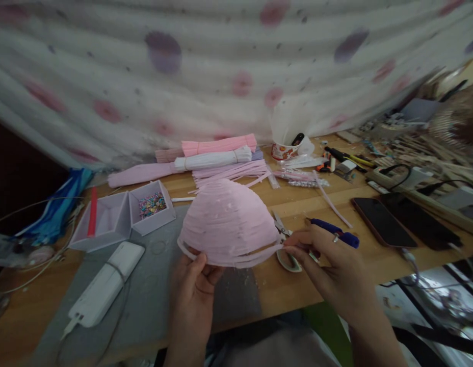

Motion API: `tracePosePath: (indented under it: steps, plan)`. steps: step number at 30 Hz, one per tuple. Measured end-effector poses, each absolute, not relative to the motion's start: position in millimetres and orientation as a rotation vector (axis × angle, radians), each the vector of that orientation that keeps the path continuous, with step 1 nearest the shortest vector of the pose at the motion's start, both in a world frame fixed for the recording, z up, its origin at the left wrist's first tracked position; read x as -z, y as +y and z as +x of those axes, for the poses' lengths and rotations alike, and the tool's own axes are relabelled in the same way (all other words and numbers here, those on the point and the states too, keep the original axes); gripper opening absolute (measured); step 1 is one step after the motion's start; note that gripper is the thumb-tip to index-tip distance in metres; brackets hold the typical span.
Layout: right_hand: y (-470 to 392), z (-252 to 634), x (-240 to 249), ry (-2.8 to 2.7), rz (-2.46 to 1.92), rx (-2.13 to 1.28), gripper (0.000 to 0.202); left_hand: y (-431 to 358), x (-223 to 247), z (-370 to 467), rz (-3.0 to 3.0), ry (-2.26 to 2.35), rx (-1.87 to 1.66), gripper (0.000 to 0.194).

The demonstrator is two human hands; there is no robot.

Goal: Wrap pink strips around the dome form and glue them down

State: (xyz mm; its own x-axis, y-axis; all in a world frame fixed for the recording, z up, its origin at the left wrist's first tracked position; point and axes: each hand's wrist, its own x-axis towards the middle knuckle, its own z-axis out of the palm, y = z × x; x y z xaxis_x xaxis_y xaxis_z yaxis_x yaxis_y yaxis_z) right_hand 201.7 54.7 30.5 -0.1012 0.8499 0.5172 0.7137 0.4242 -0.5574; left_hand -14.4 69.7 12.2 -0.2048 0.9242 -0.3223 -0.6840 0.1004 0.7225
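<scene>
A pale pink dome [229,219], built of rows of fuzzy strips that look like pipe cleaners, is held above the front of the table. My left hand [198,285] grips its lower rim, thumb on the outside and fingers underneath. At the right edge, the fingertips of my right hand [332,260] pinch the end of a pink pipe cleaner [272,249] that runs along the rim, with a narrow gap between it and the row above. Scissors [279,224] lie partly hidden behind my right hand. Just beyond that hand is a dark blue pen-like tool [332,229].
Bundles of pink and white pipe cleaners [213,159] lie at the back. White boxes [106,219], one with colourful beads [152,205], stand left behind a white power bank [106,285]. Two phones [384,221] lie right. A paper cup [284,151] stands near the curtain [221,61].
</scene>
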Motion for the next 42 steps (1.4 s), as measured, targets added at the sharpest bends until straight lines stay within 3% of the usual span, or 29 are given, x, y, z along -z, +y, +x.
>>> tracePosePath:
  steps: [15,20,25,42]
  plan:
    - [66,190,-34,-1.82,-1.349,-0.201,0.01,74,-13,-31,0.185,0.938,-1.464,0.027]
    - [69,191,-27,-1.783,-1.395,-0.338,0.009,80,-13,-41,0.105,0.964,-1.529,0.008]
    - [77,189,-22,-1.797,-1.354,-0.474,0.01,87,-13,-48,-0.032,1.028,-1.571,0.027]
    - [95,182,-3,-1.732,-1.178,-0.851,0.012,82,1,-67,-0.099,0.994,-1.636,0.033]
